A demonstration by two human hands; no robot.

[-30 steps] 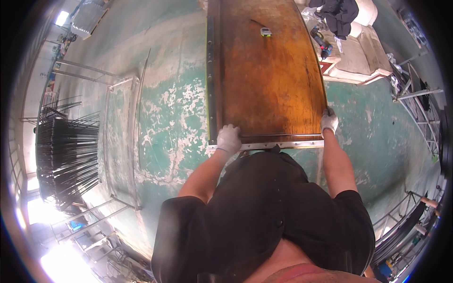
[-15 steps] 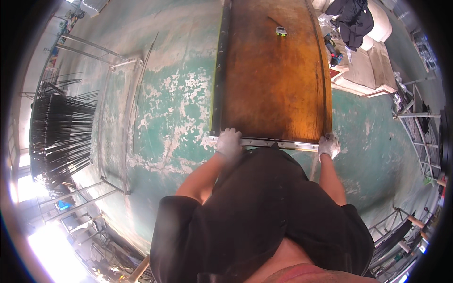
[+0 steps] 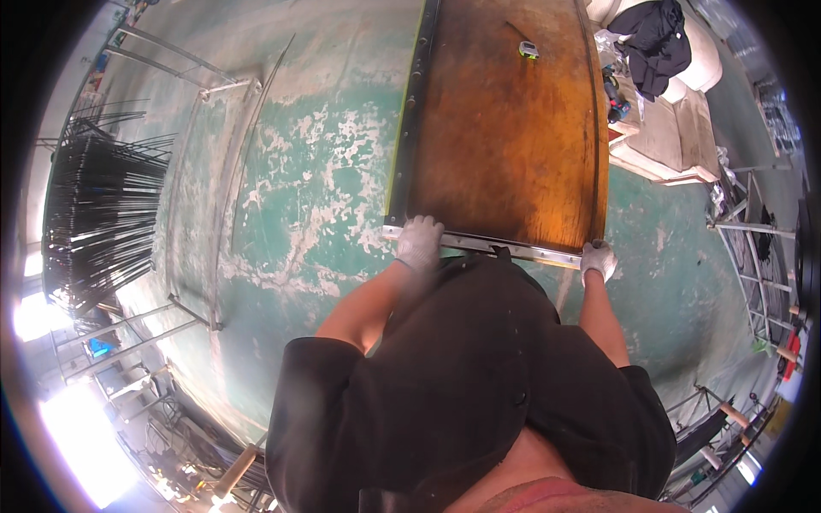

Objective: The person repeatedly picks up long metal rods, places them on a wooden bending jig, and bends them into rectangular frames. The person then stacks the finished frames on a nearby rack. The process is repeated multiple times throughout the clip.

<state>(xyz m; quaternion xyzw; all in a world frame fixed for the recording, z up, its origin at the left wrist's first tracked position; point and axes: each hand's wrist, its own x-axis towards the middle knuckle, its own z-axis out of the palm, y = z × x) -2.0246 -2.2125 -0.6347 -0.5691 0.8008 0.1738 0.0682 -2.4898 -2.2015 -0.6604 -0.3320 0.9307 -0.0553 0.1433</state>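
In front of me is a long worktable (image 3: 505,137) with a worn brown and orange wooden top. A silvery metal bar (image 3: 547,255) runs along its near edge, close against my body. My left hand (image 3: 419,243), in a whitish glove, is closed over the bar near its left end, fingers resting over the top. At the near right corner my right hand (image 3: 599,261), also gloved, is curled round the bar's right end. Farther up the tabletop lies a tape measure (image 3: 528,50) with a yellow-green edge.
A dark metal strip (image 3: 411,120) with bolt heads lines the table's left side. Beyond the right side are a cordless drill (image 3: 615,101), a beige sofa (image 3: 663,137) and dark clothing (image 3: 654,47). Thin black rods (image 3: 103,214) are stacked at left; a metal rack (image 3: 757,248) stands right.
The view has shifted and turned slightly, so the table sits farther right and tilted. Both hands keep their hold at the near edge.
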